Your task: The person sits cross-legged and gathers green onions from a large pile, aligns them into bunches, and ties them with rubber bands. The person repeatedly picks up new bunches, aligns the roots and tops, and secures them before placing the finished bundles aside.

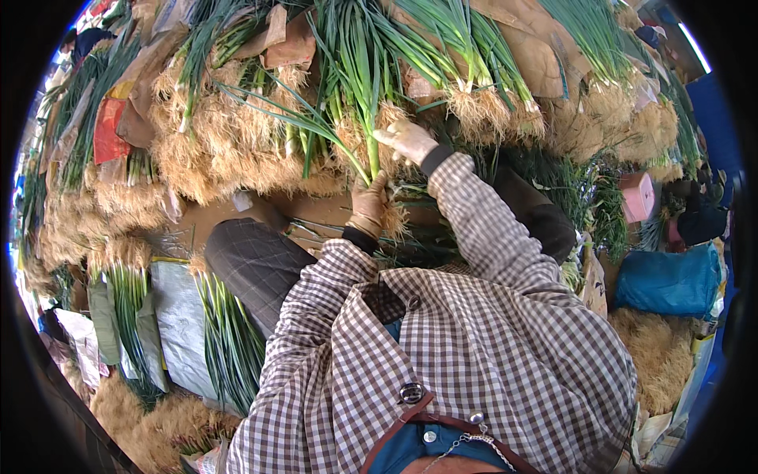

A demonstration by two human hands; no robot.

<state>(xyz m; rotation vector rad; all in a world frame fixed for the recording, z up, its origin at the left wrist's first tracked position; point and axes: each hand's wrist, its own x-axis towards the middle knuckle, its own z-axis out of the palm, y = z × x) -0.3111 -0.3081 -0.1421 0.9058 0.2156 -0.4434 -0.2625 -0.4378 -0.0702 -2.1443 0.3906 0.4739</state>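
Observation:
My left hand, in a thin glove, is closed around the lower stalk of a green onion. The roots of that onion hang below the fist, and its leaves reach up and away from me. Just right of the stalk is my right hand, also gloved, with its fingers partly bent and nothing visible held in them; the index finger reaches to the stalk, and I cannot tell if it touches. Behind both hands lies a heap of green onions with pale, bushy roots turned towards me.
More green onion bunches lie across brown sacks ahead. Leaf scraps are piled at right, near a pink container and a blue bag. Onions lie beside a silvery sheet at left. Other people are partly visible at the edges.

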